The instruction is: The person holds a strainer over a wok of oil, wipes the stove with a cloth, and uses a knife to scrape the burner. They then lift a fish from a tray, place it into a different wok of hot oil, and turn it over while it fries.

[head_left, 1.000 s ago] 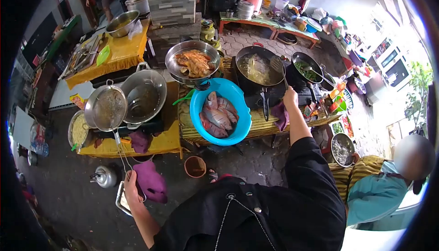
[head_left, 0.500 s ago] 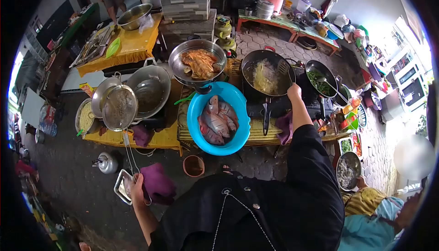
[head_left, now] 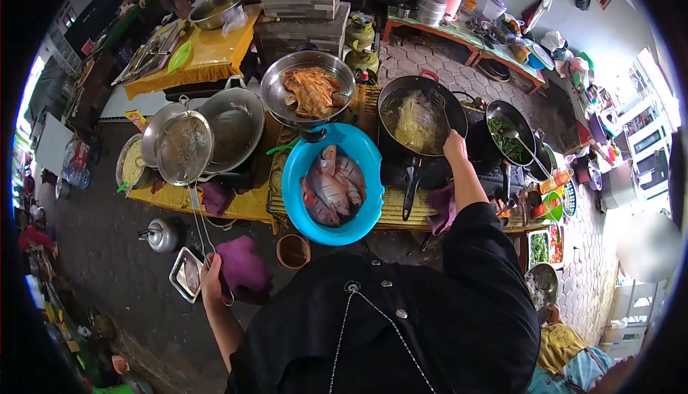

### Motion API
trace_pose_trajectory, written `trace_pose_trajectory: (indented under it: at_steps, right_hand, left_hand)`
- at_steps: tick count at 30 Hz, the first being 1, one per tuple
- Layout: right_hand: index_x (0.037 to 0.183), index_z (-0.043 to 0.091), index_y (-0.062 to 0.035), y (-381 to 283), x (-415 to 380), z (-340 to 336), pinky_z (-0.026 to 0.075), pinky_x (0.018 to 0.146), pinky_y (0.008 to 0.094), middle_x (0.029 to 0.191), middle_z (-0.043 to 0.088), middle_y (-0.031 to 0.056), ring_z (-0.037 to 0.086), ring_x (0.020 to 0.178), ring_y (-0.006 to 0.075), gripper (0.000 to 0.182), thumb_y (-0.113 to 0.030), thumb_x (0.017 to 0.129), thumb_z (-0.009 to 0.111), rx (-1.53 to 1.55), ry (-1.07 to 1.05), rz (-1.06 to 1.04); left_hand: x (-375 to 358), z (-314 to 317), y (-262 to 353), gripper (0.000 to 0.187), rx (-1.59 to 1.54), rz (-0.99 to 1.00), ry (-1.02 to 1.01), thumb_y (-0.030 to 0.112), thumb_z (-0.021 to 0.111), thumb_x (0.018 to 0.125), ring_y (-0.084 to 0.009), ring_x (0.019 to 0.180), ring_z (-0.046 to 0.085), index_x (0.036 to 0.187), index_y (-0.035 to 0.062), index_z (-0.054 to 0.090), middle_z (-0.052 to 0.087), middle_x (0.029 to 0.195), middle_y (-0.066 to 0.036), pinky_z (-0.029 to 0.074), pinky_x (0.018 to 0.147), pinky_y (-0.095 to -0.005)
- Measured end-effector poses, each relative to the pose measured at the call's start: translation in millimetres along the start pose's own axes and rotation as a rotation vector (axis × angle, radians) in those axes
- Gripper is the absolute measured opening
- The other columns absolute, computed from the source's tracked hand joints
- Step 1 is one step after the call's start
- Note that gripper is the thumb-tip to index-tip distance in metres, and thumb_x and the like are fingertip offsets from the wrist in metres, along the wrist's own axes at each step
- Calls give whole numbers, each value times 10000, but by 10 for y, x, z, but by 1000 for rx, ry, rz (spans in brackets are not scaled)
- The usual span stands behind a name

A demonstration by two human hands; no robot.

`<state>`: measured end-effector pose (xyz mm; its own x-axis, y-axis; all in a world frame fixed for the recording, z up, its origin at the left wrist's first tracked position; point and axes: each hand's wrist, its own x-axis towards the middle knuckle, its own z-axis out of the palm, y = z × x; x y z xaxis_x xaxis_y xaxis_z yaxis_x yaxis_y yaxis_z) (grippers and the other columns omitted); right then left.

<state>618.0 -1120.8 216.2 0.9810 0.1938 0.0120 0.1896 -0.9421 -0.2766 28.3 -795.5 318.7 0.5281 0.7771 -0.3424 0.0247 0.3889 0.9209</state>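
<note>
My left hand is closed around the long wire handle of a round strainer, whose mesh bowl overlaps a big metal wok. A purple cloth hangs beside that hand. With my right hand I grip a slotted spatula over a black frying pan. A pale, battered-looking fish lies in bubbling oil there. Between my hands, a blue basin holds several raw reddish fish. Behind it, orange-brown fried food fills a metal pan.
A smaller wok with greens and a ladle stands at right. Another person holds a metal pan at lower right. On the floor are a kettle and a brown bucket. Gas cylinders stand behind the stove.
The spatula has tilted and moved left toward the fish in the oil, with my right hand shifting slightly left. The other person's pan has moved lower. The strainer stays about where it was.
</note>
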Motion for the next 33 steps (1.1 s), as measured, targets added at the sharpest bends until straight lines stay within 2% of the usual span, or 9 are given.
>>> trace_pose_trajectory:
  at_steps: [3,7,9,12,13,16,18,26,33]
  right_hand:
    - [1075,472,32,224,176,163,480,749,409,932,597,250,579,920,373,285,-144,852,443,-87,-55,-42]
    - [1130,455,47,-291,-300,-516,460,798,402,974,593,237,565,972,345,367,-227,901,368,-24,-37,133]
    - [1062,542,42,-319,-329,-577,406,872,423,1051,568,245,526,1030,373,529,-375,928,246,218,28,331]
    - [991,575,72,-301,-484,-770,370,910,416,1067,559,250,506,1053,381,641,-439,921,193,232,42,392]
    - [1091,540,13,-150,-481,-722,417,846,426,1059,562,226,534,1007,371,500,-383,914,291,104,45,284]
    - [1190,483,-87,-33,-852,-974,458,755,428,1045,536,178,568,934,341,381,-294,879,408,-176,99,37]
    - [1238,437,-171,106,-990,-1055,477,688,419,1040,497,129,581,890,306,417,-206,827,489,-254,119,18]
    - [1241,440,-129,609,-1224,-1112,469,690,390,965,490,99,553,886,266,472,-172,783,544,-320,131,-201]
    - [1289,348,-158,509,-1262,-1016,473,666,409,963,486,109,566,834,292,563,-98,767,550,-254,68,-292]
  left_hand:
    - [-24,109,26,134,27,-15,49,191,560,848,-89,713,474,830,61,530,490,749,26,390,676,-223]
    - [-22,187,18,116,1,-41,116,173,560,849,-107,741,482,848,62,528,498,790,14,401,697,-240]
    - [33,121,-47,112,-20,-28,101,169,559,849,-113,750,485,862,61,529,503,806,9,403,705,-247]
    - [64,45,-99,119,-36,-40,42,172,553,854,-119,762,493,889,61,530,514,825,5,406,714,-255]
    - [63,38,-97,119,-43,-34,8,173,549,856,-120,768,497,895,62,532,518,831,5,406,718,-255]
    - [75,38,-94,123,-17,-38,20,178,543,860,-123,779,503,905,65,535,522,841,3,407,725,-255]
    - [82,9,-112,126,17,-50,68,183,542,860,-125,784,506,909,67,536,523,844,2,407,727,-255]
    - [157,77,-84,144,-90,-87,48,193,552,858,-136,801,531,929,68,538,549,881,-16,425,722,-263]
    - [268,156,-84,86,-115,-72,-23,166,522,878,-117,750,538,862,82,513,557,827,-12,445,682,-257]
